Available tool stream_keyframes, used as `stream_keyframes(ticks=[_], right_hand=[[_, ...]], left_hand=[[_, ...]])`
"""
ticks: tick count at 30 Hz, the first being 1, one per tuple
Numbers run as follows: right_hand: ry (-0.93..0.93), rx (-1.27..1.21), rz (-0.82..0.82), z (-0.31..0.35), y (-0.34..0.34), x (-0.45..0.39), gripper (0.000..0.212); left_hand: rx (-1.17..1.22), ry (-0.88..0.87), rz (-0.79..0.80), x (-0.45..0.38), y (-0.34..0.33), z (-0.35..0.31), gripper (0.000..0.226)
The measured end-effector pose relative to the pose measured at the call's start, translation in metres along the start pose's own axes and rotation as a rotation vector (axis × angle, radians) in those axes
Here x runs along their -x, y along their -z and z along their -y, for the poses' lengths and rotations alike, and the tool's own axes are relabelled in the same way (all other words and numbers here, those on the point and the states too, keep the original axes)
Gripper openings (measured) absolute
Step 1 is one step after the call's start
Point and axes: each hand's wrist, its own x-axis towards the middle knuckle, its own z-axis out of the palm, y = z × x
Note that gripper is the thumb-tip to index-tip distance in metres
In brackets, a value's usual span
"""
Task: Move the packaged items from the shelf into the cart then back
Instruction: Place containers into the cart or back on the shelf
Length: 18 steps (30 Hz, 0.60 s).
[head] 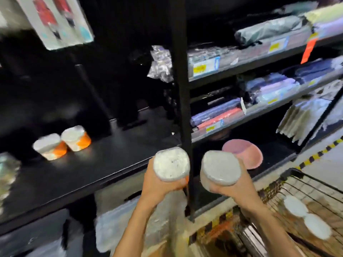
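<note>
Nearest the camera, two bare forearms rise from the bottom edge, each ending in a hand that grips one packaged roll. The left hand [157, 184] has its fingers curled round the lower body of the left roll [171, 164], whose white, film-wrapped end faces the camera; a strip of orange label shows at the fingertips. The right hand [232, 190] clamps the right roll [220, 168] from below in the same way, fingers wrapped round its side. The two rolls are held near each other, on either side of the black upright post [182, 108] of the shelving.

The left roll sits above the near edge of the dark shelf [78, 180]. Far left on that shelf stand two more rolls [62, 143], white with orange labels, touching side by side. The frame is motion-blurred, so label text cannot be read.

At the lower right is the wire cart [315, 190]. Inside it lie two further white roll ends [306, 217], just beside one another; they appear to be the same product, though the blur makes this uncertain.

Right of the post, a pink round item [246, 156] lies on the lowest shelf level, just behind the right roll. Above it, the tiered shelves [259, 58] carry flat plastic-wrapped packs [269, 30] with yellow price tags [199, 68] on the rails. A yellow-and-black hazard strip [319, 154] runs along the floor on the right.
</note>
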Motion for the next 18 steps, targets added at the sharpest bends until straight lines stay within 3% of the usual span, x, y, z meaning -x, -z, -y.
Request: stream_keyframes(ticks=[6, 11, 18], right_hand=[[0.067, 0.017, 0.263, 0.027, -0.131, -0.032, 0.082], [0.065, -0.071, 0.363, 0.044, -0.254, -0.036, 0.084], [0.078, -0.066, 0.441, 0.05, -0.394, -0.038, 0.078]], left_hand=[[0.017, -0.007, -0.21, 0.024, 0.136, -0.005, 0.068], [-0.009, -0.007, -0.295, 0.038, 0.255, 0.003, 0.055], [-0.102, -0.011, -0.363, 0.032, 0.382, 0.044, 0.066]])
